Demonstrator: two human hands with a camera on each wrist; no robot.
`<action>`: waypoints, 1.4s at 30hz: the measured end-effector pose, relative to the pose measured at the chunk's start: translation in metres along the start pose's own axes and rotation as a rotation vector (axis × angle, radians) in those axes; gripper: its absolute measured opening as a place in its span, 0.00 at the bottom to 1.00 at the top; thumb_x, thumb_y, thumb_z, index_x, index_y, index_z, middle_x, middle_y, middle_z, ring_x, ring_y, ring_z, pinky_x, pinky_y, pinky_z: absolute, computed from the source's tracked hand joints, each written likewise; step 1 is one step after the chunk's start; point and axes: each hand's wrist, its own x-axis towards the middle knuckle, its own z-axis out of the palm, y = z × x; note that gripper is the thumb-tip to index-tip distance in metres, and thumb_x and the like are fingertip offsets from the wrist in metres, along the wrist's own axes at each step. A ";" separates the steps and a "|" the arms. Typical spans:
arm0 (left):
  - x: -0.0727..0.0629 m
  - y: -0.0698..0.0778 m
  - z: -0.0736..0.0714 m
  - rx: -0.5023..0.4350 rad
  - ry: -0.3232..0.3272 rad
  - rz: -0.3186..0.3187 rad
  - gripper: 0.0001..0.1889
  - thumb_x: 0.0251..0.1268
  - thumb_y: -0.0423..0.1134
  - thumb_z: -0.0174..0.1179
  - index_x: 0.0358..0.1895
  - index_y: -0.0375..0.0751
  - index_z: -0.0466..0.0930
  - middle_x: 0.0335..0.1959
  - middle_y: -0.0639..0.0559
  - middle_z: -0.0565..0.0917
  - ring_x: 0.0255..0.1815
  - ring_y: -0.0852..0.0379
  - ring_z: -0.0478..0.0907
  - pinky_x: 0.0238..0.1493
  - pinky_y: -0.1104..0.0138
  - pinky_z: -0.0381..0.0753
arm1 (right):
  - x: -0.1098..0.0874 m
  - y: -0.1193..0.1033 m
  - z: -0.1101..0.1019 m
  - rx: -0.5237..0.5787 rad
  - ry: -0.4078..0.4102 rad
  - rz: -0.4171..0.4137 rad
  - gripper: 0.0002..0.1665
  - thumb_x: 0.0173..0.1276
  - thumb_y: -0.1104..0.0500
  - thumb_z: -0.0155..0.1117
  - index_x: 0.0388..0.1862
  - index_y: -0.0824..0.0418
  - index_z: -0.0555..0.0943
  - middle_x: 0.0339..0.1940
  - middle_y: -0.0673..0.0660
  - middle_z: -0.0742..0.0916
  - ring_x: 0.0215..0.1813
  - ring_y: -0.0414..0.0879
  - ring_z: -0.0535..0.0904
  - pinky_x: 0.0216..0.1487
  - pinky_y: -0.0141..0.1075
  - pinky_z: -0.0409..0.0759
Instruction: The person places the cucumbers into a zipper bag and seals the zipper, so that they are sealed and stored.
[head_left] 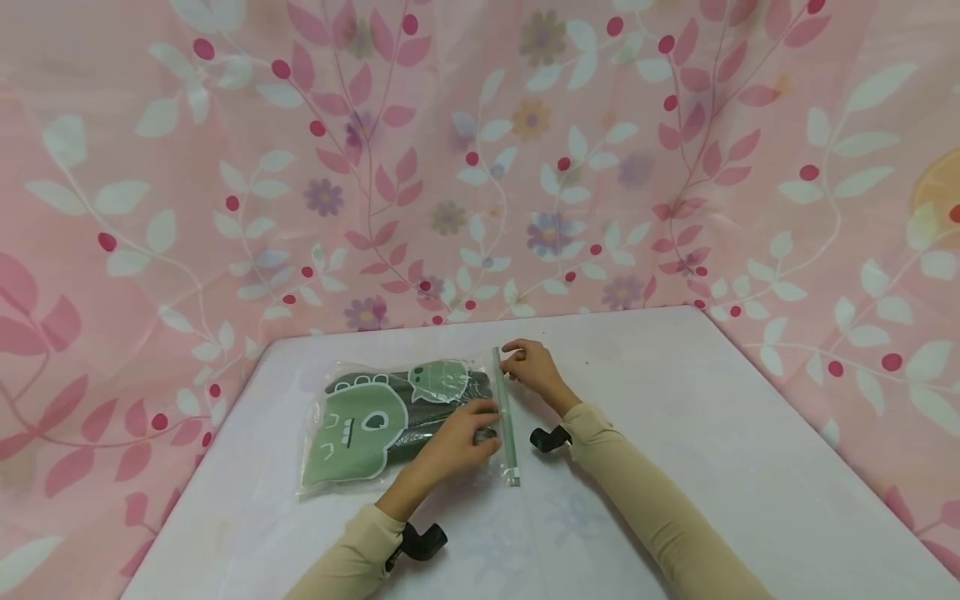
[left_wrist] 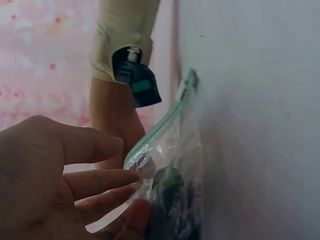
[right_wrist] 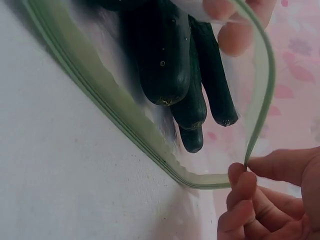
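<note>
A clear zip bag (head_left: 397, 479) with green cartoon monster prints lies on the table, its green zip edge (head_left: 508, 442) facing right. Inside it are several long dark-green cucumbers (right_wrist: 165, 70), whose rounded ends show through the gaping mouth in the right wrist view. My left hand (head_left: 457, 442) is over the mouth end, curved fingers and thumb at the upper film; the fingertips (right_wrist: 235, 37) are against the lip. My right hand (head_left: 534, 367) pinches the far end of the zip edge between thumb and fingers (right_wrist: 242, 187).
A white cloth covers the table (head_left: 712, 417). Behind it hangs a pink curtain (head_left: 480, 167) with leaves and flowers. Black wrist cameras (head_left: 423, 543) sit below both cuffs.
</note>
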 end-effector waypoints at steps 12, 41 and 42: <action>-0.007 -0.001 0.013 0.527 0.024 0.082 0.19 0.71 0.37 0.65 0.63 0.42 0.85 0.69 0.40 0.74 0.65 0.36 0.70 0.58 0.39 0.73 | -0.031 -0.004 -0.029 -0.086 -0.106 -0.050 0.18 0.74 0.60 0.68 0.56 0.71 0.84 0.38 0.62 0.89 0.36 0.59 0.86 0.38 0.42 0.83; -0.009 0.011 0.017 0.594 -0.012 0.484 0.12 0.56 0.35 0.72 0.24 0.50 0.76 0.23 0.61 0.71 0.20 0.62 0.65 0.25 0.67 0.68 | -0.107 0.001 -0.031 -0.104 -0.513 -0.086 0.18 0.75 0.52 0.68 0.25 0.58 0.88 0.17 0.52 0.85 0.17 0.46 0.80 0.23 0.36 0.78; -0.009 0.011 0.016 0.582 0.003 0.481 0.10 0.55 0.34 0.71 0.26 0.50 0.78 0.24 0.61 0.73 0.20 0.62 0.66 0.25 0.67 0.69 | -0.110 0.000 -0.030 -0.090 -0.534 -0.070 0.19 0.76 0.51 0.68 0.25 0.58 0.89 0.16 0.53 0.85 0.17 0.47 0.81 0.23 0.36 0.79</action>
